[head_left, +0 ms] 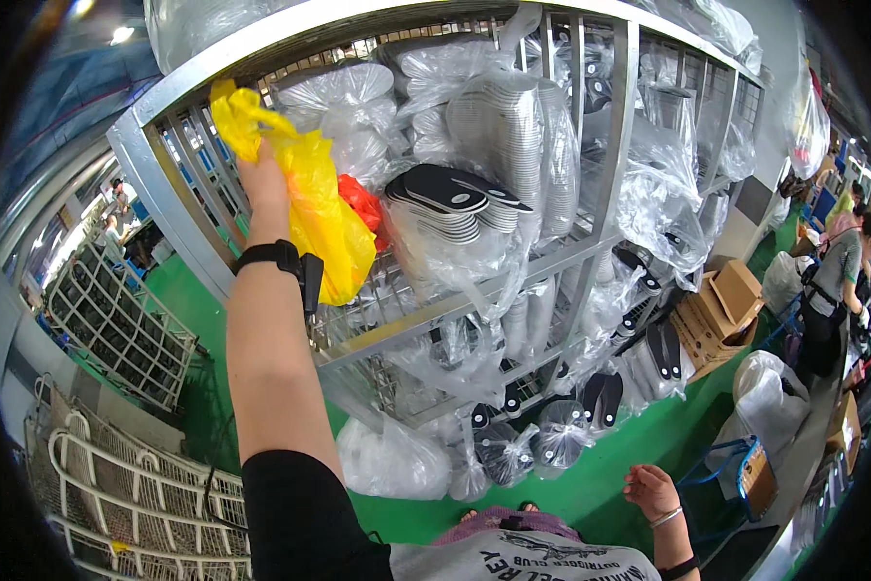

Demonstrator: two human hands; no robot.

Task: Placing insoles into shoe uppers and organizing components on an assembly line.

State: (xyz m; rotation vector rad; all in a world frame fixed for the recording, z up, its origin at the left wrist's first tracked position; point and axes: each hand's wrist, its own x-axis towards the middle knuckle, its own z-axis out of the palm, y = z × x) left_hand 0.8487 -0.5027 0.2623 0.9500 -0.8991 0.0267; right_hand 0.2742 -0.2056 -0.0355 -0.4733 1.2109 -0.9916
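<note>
Here, metal rack: one; its bars stand close to the reaching arm, so I think thin plastic should be lifted clear of the corners, because it may catch and tear.
Yellow plastic bag: one, crumpled, at the left end of the rack; probably it is better to gather it into one bunch than to pull one loose corner.
Left hand: closed around the upper part of the yellow bag, with fingers mostly hidden; a firm, not hard, grip seems enough.
Right hand: low and well apart from the rack, fingers loosely bent, nothing seen in it; it could support the lower part of the bag.
Barred trolleys: two at the left side, one near and one farther.
Clear bags on the green floor: four which I can separate, the biggest one at the left.
Black-topped insole bundle: one, beside the red plastic; its layers are too many to count.
Red plastic: one piece, partly behind the yellow bag.
Black wristband: one, on the left wrist.
</note>
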